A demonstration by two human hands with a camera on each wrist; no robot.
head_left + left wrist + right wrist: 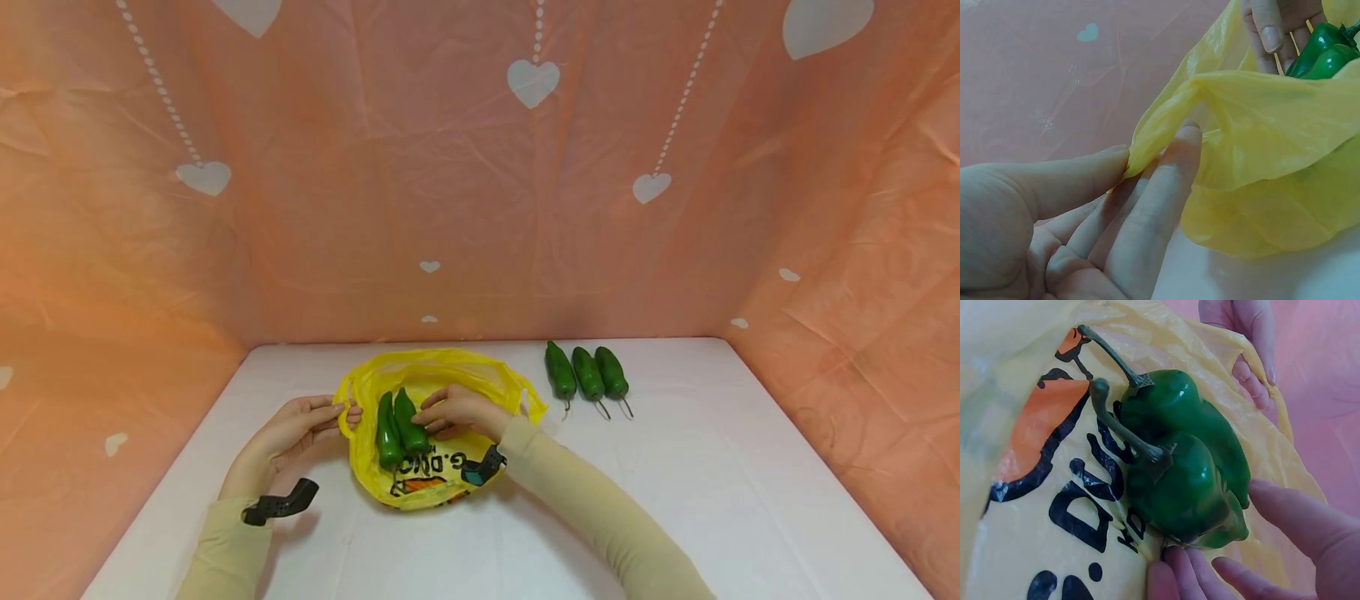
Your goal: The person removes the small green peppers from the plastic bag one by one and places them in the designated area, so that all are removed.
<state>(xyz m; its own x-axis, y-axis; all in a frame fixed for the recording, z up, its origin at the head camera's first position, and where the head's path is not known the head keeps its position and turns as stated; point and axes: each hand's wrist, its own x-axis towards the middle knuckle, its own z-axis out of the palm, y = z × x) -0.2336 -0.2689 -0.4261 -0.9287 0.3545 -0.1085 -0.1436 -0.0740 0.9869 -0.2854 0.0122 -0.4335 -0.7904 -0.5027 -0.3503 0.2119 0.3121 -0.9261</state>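
A yellow plastic bag (487,371) lies on the table with its mouth spread wide. My left hand (300,427) pinches the bag's left handle edge between thumb and fingers, close up in the left wrist view. Two green peppers lie side by side inside, a left pepper (387,433) and a right pepper (410,425), with stems toward me. My right hand (457,410) reaches into the bag beside the right pepper. In the right wrist view its fingers (1285,509) are spread around the pepper's tip end, loosely, not clearly gripping.
Three more green peppers (588,375) lie in a row on the white table (675,467), right of the bag near the back edge. Orange cloth (480,192) with white hearts encloses the table's back and sides. Each wrist carries a black camera mount (281,504).
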